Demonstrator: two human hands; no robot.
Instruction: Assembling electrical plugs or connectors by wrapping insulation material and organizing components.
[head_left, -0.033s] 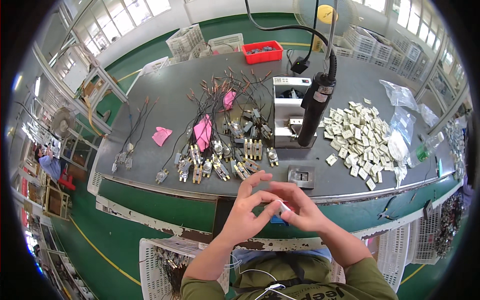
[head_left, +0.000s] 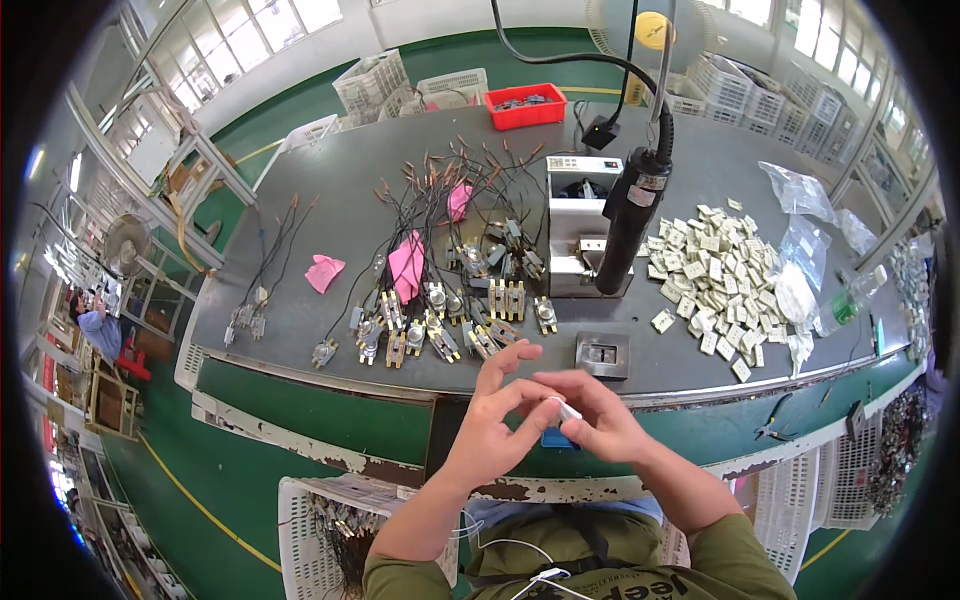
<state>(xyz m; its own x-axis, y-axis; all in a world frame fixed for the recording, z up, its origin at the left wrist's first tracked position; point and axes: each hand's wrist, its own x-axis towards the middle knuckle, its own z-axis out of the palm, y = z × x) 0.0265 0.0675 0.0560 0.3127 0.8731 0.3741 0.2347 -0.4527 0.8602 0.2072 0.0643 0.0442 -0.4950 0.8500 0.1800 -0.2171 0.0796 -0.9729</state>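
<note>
My left hand and my right hand meet over the table's front edge. Between their thumbs and fingertips they pinch a small white piece, mostly covered by the fingers. Its exact kind cannot be made out. Just below it, something blue shows partly behind the hands. Beyond my right fingers sits a square metal fixture block with a slot in its top. Farther off, a black electric screwdriver hangs upright from a cable.
Many pale rectangular plastic parts are heaped at right, near clear plastic bags. Wired metal-and-grey assemblies cover the left centre, with pink scraps among them. A grey boxy machine, a red bin and pliers are also there.
My fingers and the small white piece shift very slightly. Nothing else visibly differs.
</note>
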